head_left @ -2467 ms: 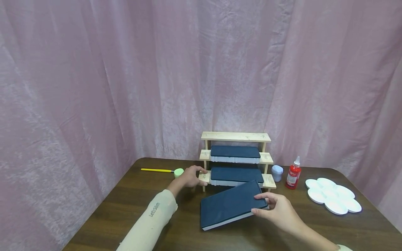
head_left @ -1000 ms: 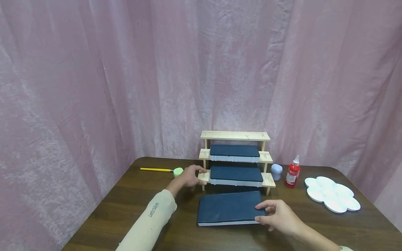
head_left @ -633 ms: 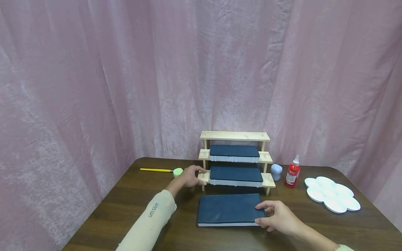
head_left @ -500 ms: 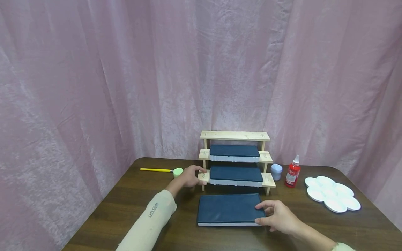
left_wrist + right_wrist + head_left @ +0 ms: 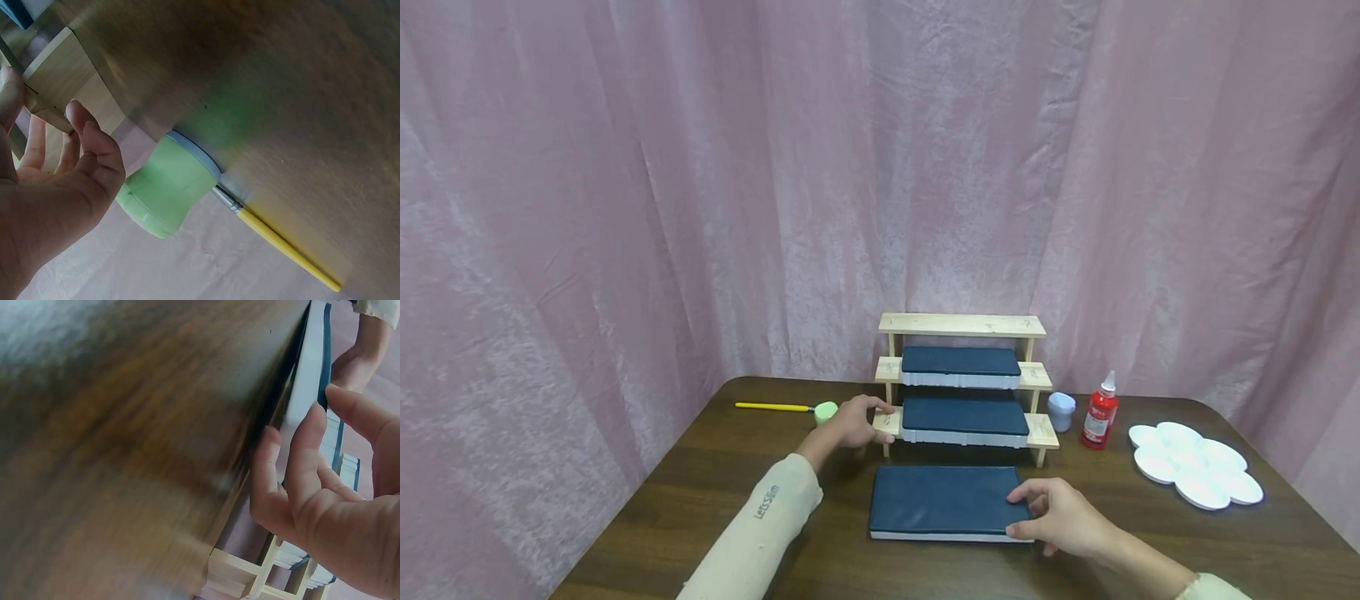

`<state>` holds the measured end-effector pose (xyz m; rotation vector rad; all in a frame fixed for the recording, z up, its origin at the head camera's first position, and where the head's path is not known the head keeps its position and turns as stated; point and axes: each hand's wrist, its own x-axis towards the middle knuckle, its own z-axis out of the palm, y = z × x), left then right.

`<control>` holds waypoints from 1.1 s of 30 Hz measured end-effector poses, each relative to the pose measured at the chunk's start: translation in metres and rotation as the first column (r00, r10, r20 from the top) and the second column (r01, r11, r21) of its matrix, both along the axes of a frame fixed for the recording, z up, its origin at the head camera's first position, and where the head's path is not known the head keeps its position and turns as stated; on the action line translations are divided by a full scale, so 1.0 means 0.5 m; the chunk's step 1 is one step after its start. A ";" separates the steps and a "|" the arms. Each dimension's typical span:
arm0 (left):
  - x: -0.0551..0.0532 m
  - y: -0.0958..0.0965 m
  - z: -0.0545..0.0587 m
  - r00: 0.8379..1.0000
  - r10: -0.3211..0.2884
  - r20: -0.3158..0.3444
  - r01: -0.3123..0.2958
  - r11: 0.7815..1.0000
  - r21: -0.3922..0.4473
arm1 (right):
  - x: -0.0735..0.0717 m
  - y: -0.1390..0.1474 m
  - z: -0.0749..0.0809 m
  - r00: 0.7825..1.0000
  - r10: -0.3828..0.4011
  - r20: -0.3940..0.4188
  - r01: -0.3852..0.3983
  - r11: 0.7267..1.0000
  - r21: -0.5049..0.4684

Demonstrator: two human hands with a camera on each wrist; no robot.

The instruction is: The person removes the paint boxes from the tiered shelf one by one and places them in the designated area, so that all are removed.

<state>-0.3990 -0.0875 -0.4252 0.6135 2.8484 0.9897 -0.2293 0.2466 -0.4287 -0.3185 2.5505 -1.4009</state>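
Observation:
In the head view my right hand grips the right end of a flat white box with a dark blue lid. The box lies level in front of the stand, its long side across the table. In the right wrist view, a dark gap shows under the white side; whether the box touches the table is unclear. My left hand pinches the left end of the lowest step of a wooden tiered stand. Two similar boxes rest on it, one on the middle step, one on the lowest.
Behind the left hand stands a green jar, with a yellow-handled paintbrush lying beside it. Right of the stand are a pale blue jar, a red bottle with a white nozzle and a white flower-shaped palette. A pink curtain hangs behind.
The box in my right hand was tilted and angled 2.5 seconds ago. It has come down level and square to the stand, then shifted slightly left. My left hand stays in place.

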 end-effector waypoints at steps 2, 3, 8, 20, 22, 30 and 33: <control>0.001 -0.001 0.001 1.000 -0.001 -0.001 0.001 1.000 -0.002 | 0.000 -0.002 0.000 1.000 -0.004 0.000 0.004 1.000 0.006; 0.001 -0.001 0.002 1.000 0.001 0.003 -0.001 1.000 -0.001 | 0.000 -0.002 0.000 1.000 -0.006 0.002 0.006 1.000 0.014; 0.002 0.000 0.001 1.000 0.005 -0.001 -0.005 1.000 0.000 | -0.004 -0.003 -0.006 0.999 -0.025 0.022 0.024 0.998 0.057; 0.003 0.002 0.000 1.000 0.019 -0.011 -0.019 1.000 -0.012 | -0.002 0.001 -0.005 1.000 0.001 -0.005 0.000 0.999 0.041; 0.002 0.001 0.000 1.000 0.021 -0.007 -0.021 1.000 -0.007 | -0.004 0.002 -0.004 1.000 0.010 -0.006 -0.010 0.999 0.037; 0.000 0.001 -0.002 1.000 0.012 -0.014 -0.012 1.000 -0.002 | -0.009 0.006 -0.003 0.999 0.042 0.020 -0.043 0.999 0.027; 0.001 0.001 -0.004 1.000 0.013 -0.013 -0.013 1.000 0.000 | -0.011 0.007 -0.002 0.998 0.052 0.025 -0.053 0.998 0.020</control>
